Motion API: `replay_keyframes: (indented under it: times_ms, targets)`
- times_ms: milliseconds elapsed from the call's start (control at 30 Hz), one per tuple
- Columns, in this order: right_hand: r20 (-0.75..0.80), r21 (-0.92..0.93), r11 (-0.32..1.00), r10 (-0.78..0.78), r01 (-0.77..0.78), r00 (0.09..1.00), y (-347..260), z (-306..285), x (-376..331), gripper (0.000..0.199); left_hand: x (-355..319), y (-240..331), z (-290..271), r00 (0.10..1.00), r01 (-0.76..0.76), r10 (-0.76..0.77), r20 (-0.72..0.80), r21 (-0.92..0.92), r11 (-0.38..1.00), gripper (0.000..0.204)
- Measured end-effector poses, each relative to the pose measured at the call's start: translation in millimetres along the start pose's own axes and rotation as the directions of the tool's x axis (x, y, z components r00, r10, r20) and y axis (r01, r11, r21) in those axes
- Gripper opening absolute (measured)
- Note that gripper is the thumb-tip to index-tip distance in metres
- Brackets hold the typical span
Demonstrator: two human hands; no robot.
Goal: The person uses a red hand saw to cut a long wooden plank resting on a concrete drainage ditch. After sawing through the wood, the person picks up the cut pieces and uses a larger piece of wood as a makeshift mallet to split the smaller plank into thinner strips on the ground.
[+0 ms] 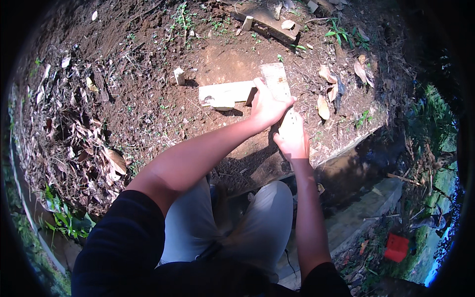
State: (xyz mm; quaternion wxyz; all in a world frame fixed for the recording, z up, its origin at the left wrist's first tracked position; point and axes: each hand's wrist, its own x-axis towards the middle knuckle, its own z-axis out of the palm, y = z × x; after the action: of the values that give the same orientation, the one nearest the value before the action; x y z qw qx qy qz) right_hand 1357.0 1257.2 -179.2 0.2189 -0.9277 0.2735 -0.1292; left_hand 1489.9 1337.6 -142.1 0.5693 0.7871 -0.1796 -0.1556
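The fingers of the left hand (267, 106) are wrapped tight around a flat piece of wood (277, 84). The fingers of the right hand (293, 136) are curled shut around the same wood, lower down and nearer the body. The wood is held up above the bare brown dirt (148, 99), with its far end sticking out past the left hand.

The wood looks stiff and dry, and it is judged to be light enough for two hands. It looks rough, so it should not slip, but splinters could be picked up. It is best held around its narrow sides, as it is now.

Just beside the left hand, a pale flat board (225, 93) lies on the dirt. A small pale block (179, 75) lies a bit farther left. Dry leaves (74, 133) are piled at the left edge.
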Motion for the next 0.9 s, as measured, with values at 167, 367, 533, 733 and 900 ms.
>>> replay_keyframes:
  times_ms: [167,367,533,733,900]
  targets:
    - [-0.169,-0.118,0.922,-0.386,0.370,0.907,38.0,17.1,9.1,0.073,32.6,0.1,-14.3,0.956,0.159,-0.124,0.266,-0.115,0.981,0.086]
    - [-0.276,0.017,0.970,-0.230,0.243,0.933,-34.0,-49.5,29.1,0.072,84.6,-22.9,-107.6,0.869,-0.060,0.013,-0.494,-0.080,0.995,0.058]
    - [-0.569,0.245,0.940,-0.059,0.237,0.820,-89.3,-65.4,28.2,0.081,92.0,-39.1,-135.3,0.727,-0.050,-0.008,-0.686,-0.064,0.997,0.046]
    - [-0.097,-0.198,0.979,0.040,-0.058,0.994,-3.6,58.3,11.5,0.080,93.0,-32.0,-127.1,0.705,-0.098,0.005,-0.710,-0.091,0.991,0.041]
    - [-0.061,-0.145,0.987,0.059,-0.067,0.996,-56.0,-10.3,35.6,0.065,98.3,-42.1,-136.3,0.666,-0.127,0.050,-0.744,-0.047,0.991,0.040]
